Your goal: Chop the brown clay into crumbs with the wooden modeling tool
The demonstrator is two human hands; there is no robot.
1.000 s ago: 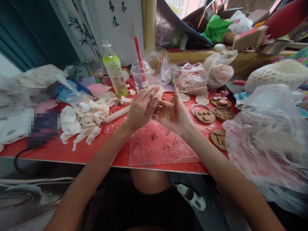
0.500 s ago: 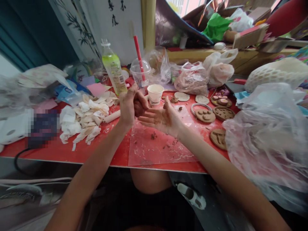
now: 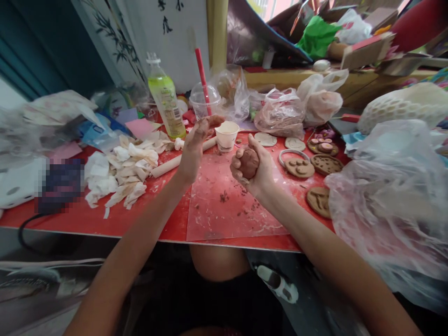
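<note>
A rounded brown lump of clay (image 3: 249,162) rests in my right hand (image 3: 261,169), whose fingers curl round it above the table. My left hand (image 3: 196,147) is raised on the other side, fingers apart and nothing in it, with clay smears on the skin. Between and behind the hands stands a white paper cup (image 3: 227,136). Below them lies a clear plastic sheet (image 3: 213,210) dotted with clay crumbs. To the right of my right hand are flat clay discs, one with raised spots (image 3: 299,167) beside a metal ring cutter (image 3: 283,161).
Crumpled tissues (image 3: 131,163) and a rolling pin (image 3: 166,166) lie left on the red table (image 3: 157,224). Behind stand a green drink bottle (image 3: 166,100) and a clear domed cup (image 3: 199,100) with a red straw. Plastic bags (image 3: 385,196) crowd the right side.
The clay lump, hidden before at the left hand, now sits in the right hand. My hands have moved apart, and the right fingers have gone from stretched out to curled.
</note>
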